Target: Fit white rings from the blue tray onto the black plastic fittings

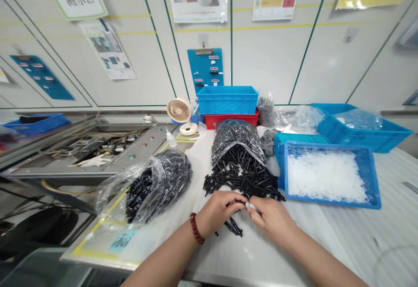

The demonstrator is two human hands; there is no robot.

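My left hand (218, 211) and my right hand (272, 217) meet just above the table's near edge, fingers pinched together. Between their fingertips sits a small black plastic part (241, 203) with a little white ring (248, 205) at its end. The left hand grips the black part; the right pinches the white ring. A pile of black plastic parts (243, 178) spills from an open clear bag just beyond my fingers. A few loose black parts (234, 227) lie under my hands. A bead bracelet (196, 228) circles my left wrist.
A blue tray of white rings (328, 176) stands to the right. A second clear bag of black parts (153, 187) lies left. Stacked blue and red bins (227, 104), a small fan (180, 113) and a squeeze bottle (170, 139) sit behind; a metal machine bench (98, 147) is at left.
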